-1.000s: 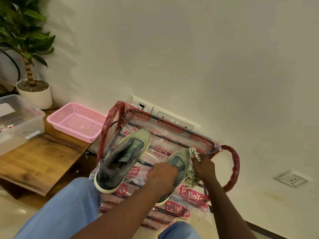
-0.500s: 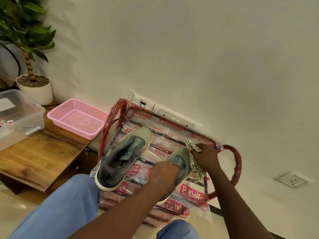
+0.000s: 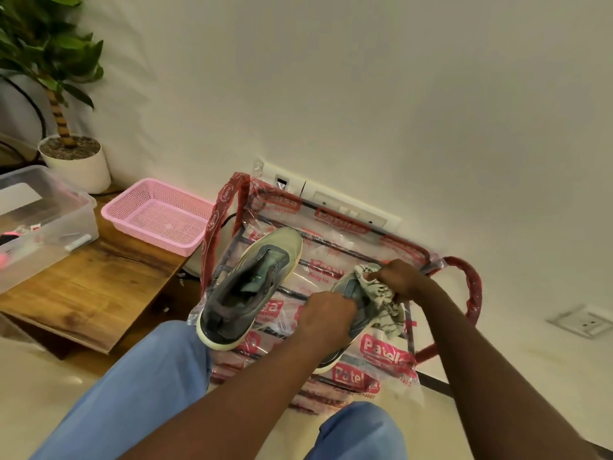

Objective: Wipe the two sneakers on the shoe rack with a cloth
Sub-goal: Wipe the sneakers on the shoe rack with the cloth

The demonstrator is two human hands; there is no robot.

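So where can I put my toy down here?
Bare wood on the table between the clear box and pink basket. The shoe rack is crowded: left sneaker, left hand gripping the right sneaker, right hand holding the cloth on it.

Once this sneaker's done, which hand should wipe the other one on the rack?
Right. The right hand grips the patterned cloth at the toe of the sneaker being wiped. The left hand holds that sneaker and has no cloth. It could likely shift over to steady the other sneaker.
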